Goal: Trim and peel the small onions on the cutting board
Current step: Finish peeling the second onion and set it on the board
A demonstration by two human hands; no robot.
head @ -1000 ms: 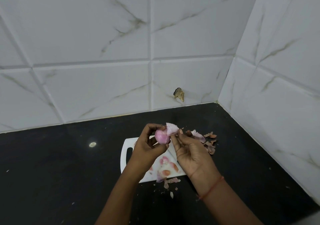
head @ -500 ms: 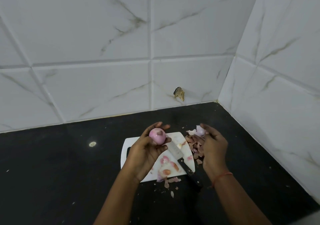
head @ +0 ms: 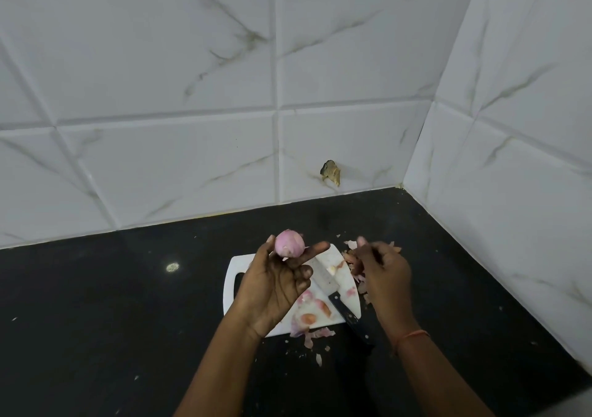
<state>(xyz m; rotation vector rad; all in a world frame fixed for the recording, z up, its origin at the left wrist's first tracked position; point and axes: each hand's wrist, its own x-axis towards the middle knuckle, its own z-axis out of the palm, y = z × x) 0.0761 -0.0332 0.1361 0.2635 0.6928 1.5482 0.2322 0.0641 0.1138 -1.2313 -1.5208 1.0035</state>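
From the head view, her left hand (head: 275, 285) pinches the peeled onion (head: 289, 243) at its fingertips, raised above the cutting board (head: 231, 285). The right hand (head: 382, 272), fingers loosely curled, hovers over peel scraps (head: 358, 280); the knife (head: 333, 291) lies on the board.

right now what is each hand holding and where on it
The left hand pinches the onion by its sides, at the fingertips. Whether the right hand holds anything cannot be told.
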